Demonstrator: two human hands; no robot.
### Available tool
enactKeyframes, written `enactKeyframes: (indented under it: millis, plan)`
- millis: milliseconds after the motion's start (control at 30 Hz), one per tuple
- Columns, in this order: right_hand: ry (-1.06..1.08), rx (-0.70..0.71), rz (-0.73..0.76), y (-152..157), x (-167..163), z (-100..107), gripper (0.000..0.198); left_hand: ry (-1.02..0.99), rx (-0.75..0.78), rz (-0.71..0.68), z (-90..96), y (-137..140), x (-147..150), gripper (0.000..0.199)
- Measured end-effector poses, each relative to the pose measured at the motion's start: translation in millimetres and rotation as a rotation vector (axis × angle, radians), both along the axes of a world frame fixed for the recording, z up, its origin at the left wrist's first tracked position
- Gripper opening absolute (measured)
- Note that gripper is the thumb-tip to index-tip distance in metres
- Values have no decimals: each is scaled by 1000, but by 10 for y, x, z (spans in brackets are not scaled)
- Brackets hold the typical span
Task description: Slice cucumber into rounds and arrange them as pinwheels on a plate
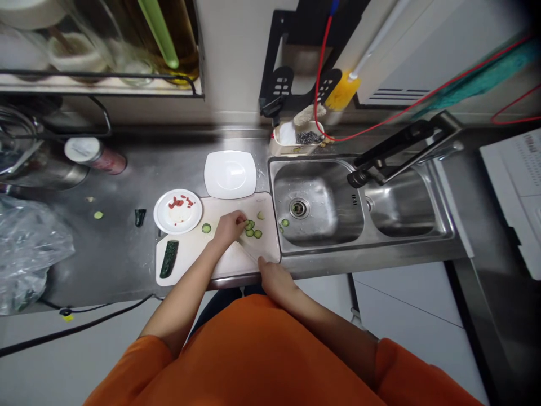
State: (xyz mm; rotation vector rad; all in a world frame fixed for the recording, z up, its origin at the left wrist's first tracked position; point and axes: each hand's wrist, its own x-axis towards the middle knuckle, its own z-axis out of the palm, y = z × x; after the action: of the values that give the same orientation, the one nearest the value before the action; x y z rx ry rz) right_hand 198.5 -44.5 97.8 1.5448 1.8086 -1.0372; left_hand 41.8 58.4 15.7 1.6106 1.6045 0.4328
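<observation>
My left hand is over the white cutting board, its fingers pinched together at the edge of a small cluster of cucumber slices. My right hand, by the board's front right corner, is closed round the handle of a knife. The thin blade points up and left, its tip close below my left fingers. One loose cucumber slice lies left of my left hand. A dark green cucumber piece rests at the board's left end.
A round plate with red bits overlaps the board's back left corner. Behind the board stands a square white plate. To the right is a steel sink; cucumber slices lie on its rim. A cucumber end and a plastic bag lie left.
</observation>
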Motion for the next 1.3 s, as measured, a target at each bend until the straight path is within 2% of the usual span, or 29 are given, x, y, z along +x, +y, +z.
enactKeyframes:
  millis: [167,367,500,667,800,933,1300]
  plan:
    - [-1,-8,6,22,1,11,41,-24,-18,99,69,-120,-297,14]
    - [-5,1,16,36,6,-10,39,-2,-10,-27,56,-235,-540,16]
    - [-1,33,22,19,18,-35,39,44,107,-62,-2,-298,-528,21]
    - [-7,16,5,-4,24,-72,39,160,266,-8,-57,-516,-526,27]
    - [2,29,15,-11,25,-86,38,261,261,83,-110,-689,-501,25]
    - [9,36,24,-21,39,-97,39,256,273,152,-170,-749,-441,23]
    - [34,97,46,78,-73,-63,39,200,294,203,-196,-766,-400,22]
